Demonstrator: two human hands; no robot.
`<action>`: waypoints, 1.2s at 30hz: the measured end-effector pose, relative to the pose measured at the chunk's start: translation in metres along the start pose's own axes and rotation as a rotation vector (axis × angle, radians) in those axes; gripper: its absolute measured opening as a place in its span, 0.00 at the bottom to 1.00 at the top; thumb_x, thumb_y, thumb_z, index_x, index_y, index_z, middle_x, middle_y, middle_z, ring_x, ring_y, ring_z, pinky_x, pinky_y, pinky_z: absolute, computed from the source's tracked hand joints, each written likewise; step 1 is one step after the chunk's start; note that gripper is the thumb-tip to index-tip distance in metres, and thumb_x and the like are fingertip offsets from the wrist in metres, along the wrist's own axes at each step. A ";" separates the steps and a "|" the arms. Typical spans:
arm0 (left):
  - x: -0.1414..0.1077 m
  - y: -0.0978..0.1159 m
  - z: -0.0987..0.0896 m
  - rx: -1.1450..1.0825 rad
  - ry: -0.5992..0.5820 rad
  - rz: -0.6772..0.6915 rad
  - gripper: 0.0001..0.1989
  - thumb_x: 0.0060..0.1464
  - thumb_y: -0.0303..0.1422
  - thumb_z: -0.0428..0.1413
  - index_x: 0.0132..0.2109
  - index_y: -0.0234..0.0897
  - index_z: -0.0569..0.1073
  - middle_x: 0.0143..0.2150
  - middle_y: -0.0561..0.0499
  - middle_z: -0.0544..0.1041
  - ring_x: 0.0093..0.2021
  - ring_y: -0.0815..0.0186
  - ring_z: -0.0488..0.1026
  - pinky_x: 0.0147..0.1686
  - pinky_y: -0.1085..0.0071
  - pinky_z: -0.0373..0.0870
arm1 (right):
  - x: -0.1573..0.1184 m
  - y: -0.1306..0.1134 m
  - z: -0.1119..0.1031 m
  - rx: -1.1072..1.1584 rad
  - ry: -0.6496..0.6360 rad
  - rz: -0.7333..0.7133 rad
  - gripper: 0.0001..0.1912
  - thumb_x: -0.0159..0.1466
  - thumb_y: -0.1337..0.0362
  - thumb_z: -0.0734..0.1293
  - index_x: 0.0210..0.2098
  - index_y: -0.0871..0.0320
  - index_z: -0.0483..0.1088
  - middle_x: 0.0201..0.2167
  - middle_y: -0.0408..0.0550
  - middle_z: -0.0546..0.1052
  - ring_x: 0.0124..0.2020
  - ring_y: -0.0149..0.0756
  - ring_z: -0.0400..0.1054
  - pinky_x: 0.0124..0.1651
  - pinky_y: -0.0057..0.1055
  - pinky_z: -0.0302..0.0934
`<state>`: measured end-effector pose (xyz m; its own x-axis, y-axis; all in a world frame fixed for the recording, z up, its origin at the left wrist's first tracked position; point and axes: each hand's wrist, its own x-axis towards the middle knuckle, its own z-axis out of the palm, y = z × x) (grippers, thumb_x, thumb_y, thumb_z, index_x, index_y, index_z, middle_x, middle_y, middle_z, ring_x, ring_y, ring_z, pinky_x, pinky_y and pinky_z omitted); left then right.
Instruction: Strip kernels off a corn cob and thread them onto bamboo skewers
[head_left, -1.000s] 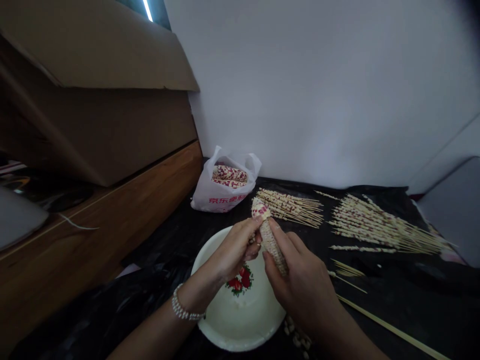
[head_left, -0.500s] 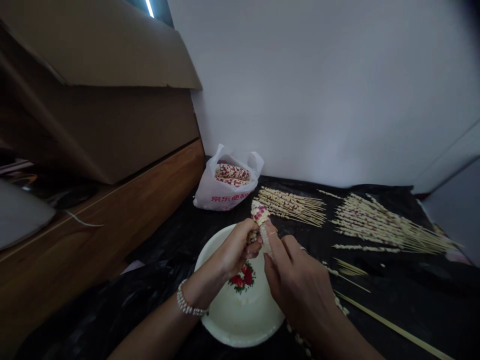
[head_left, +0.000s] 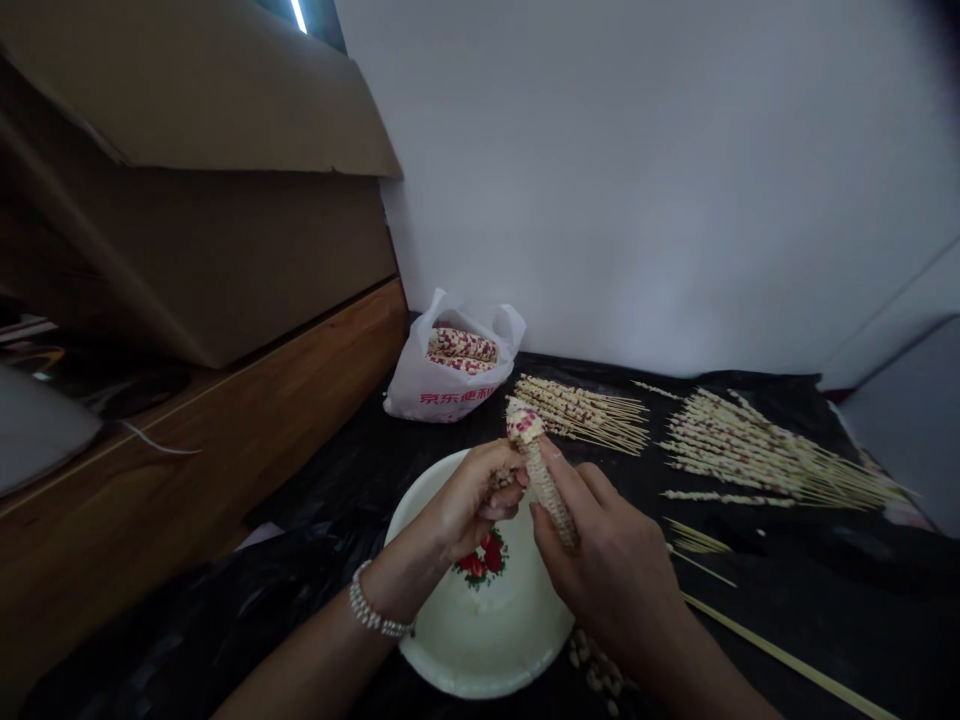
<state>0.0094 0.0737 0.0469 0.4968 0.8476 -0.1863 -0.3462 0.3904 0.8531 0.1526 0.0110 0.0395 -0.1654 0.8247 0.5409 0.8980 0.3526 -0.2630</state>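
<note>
Over the basin, my right hand (head_left: 615,550) is wrapped round a corn cob (head_left: 551,492). Most of the visible cob is stripped; pale and dark-red kernels remain at its far tip. My left hand (head_left: 480,500) is beside the cob, its fingers curled over a bumpy, pale clump that looks like corn kernels (head_left: 501,479). The thumb side is close to the cob's upper part. Below both hands sits a white basin (head_left: 480,655) with a red flower print on its bottom. A beaded bracelet circles my left wrist.
A white plastic bag (head_left: 450,395) holds speckled corn cobs (head_left: 461,345). Bundles of kernel-threaded skewers (head_left: 577,405) and more threaded skewers (head_left: 735,450) lie on black plastic sheeting (head_left: 817,590). Bare sticks (head_left: 697,537) and loose kernels (head_left: 596,670) lie nearer. A cardboard box (head_left: 262,250) stands left.
My right hand has shifted slightly right and down along the cob, exposing more of its stripped length. My left hand stays close to the cob. The camera view has moved slightly.
</note>
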 end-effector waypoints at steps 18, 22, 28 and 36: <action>-0.003 0.004 0.008 0.031 0.084 0.028 0.14 0.51 0.37 0.58 0.26 0.35 0.64 0.21 0.60 0.58 0.17 0.79 0.44 0.18 0.75 0.37 | -0.002 -0.001 0.005 -0.092 0.082 -0.067 0.25 0.67 0.63 0.60 0.63 0.64 0.61 0.35 0.49 0.75 0.29 0.36 0.71 0.26 0.29 0.62; -0.003 0.001 0.008 0.060 0.051 0.044 0.12 0.51 0.37 0.54 0.25 0.36 0.62 0.19 0.61 0.55 0.17 0.78 0.43 0.18 0.74 0.38 | -0.002 -0.004 0.005 -0.220 0.130 -0.127 0.24 0.66 0.66 0.61 0.60 0.66 0.65 0.31 0.48 0.74 0.25 0.35 0.69 0.24 0.31 0.58; -0.001 -0.004 0.008 0.086 0.072 0.053 0.06 0.45 0.29 0.52 0.25 0.37 0.60 0.17 0.61 0.54 0.16 0.78 0.43 0.17 0.74 0.39 | -0.002 -0.007 0.008 -0.265 0.142 -0.127 0.24 0.65 0.67 0.61 0.59 0.66 0.66 0.29 0.47 0.73 0.23 0.34 0.67 0.22 0.31 0.55; -0.002 0.001 0.004 -0.043 0.003 0.007 0.07 0.46 0.29 0.55 0.26 0.36 0.62 0.17 0.61 0.55 0.16 0.78 0.43 0.16 0.76 0.38 | -0.002 -0.003 0.005 -0.186 0.110 -0.087 0.26 0.66 0.64 0.61 0.63 0.65 0.62 0.32 0.46 0.73 0.27 0.35 0.69 0.25 0.31 0.58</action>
<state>0.0115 0.0712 0.0497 0.4913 0.8518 -0.1818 -0.3835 0.3990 0.8329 0.1484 0.0105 0.0347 -0.2087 0.7379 0.6418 0.9437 0.3241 -0.0657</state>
